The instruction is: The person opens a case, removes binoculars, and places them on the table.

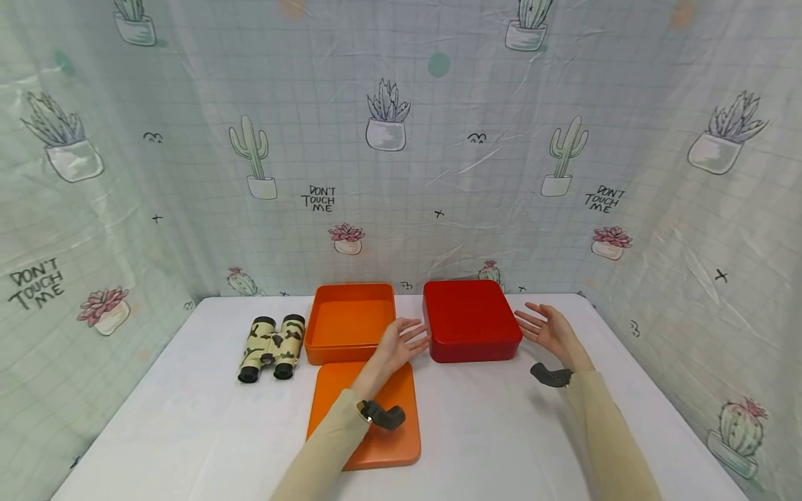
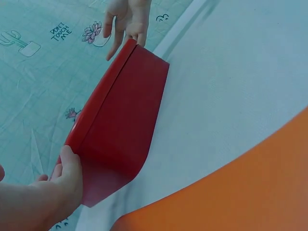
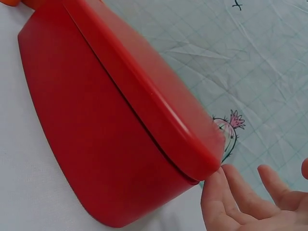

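A red box [image 1: 473, 320] with its lid on stands at the back of the table; a seam runs below the lid [image 3: 159, 96] in the right wrist view. My left hand [image 1: 396, 346] is at the box's left side, palm turned up, fingers loosely extended. In the left wrist view, the fingers of that left hand [image 2: 62, 185] are against or very close to the box's corner. Across from it, my right hand [image 1: 551, 332] has its fingers spread at the right side. In the right wrist view, fingertips of the right hand [image 3: 240, 204] meet the lid's corner.
Left of the red box sits an open orange box [image 1: 352, 313], with its flat orange lid [image 1: 397, 445] lying in front, partly under my left forearm. Camouflage binoculars [image 1: 271, 348] lie farther left. A patterned curtain [image 1: 388, 229] encloses the white table [image 1: 489, 431] at the back and sides.
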`<state>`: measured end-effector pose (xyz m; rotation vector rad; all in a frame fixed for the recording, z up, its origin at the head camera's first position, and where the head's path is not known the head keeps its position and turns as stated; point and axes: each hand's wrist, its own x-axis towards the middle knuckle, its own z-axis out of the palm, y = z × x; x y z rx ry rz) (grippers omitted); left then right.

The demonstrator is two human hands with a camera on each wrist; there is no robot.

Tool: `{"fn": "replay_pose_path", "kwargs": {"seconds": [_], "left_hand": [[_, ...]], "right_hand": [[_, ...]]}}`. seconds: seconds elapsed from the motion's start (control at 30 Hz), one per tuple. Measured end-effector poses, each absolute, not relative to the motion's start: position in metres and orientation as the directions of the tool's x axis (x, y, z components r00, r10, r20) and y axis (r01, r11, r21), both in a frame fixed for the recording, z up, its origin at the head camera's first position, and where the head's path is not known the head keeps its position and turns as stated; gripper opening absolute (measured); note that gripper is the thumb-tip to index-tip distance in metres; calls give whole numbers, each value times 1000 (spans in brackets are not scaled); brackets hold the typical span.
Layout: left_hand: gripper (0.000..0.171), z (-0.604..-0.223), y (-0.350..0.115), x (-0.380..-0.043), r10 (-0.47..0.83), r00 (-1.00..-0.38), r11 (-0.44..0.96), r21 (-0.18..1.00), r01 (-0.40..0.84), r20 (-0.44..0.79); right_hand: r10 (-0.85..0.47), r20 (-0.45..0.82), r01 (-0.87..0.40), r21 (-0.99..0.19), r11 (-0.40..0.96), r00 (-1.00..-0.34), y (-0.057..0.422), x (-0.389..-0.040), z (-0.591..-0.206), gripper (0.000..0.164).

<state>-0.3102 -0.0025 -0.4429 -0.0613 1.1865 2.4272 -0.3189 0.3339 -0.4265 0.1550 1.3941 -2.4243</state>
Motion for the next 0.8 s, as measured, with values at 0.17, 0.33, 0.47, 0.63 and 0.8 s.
{"fn": "replay_pose_path", "kwargs": {"seconds": [0.17,0.33,0.47,0.63,0.8], "left_hand": [[55,-441,-1,-313,370,-901,-535,741,-407,-228],[53,-439,-1,-315,365,-899,-563,713,-419,-241],[53,-437,0,-316,369,-894,-579,690,-435,-254],[53,-434,0,-316,380,-892,-568,699,-434,-244],[55,-432,0,-315,392,-893,-558,715,-422,-220]], "right_hand": [[-254,-264,355,-821,-447,-931,337,-322,-425,63],[-260,-271,361,-834,-417,-927,337,-324,-424,63],[-269,-275,367,-839,-402,-923,337,-324,-421,64],[-273,-289,377,-849,-371,-918,334,-324,-418,63],[-267,-301,380,-863,-332,-916,333,-323,-414,59]]}}
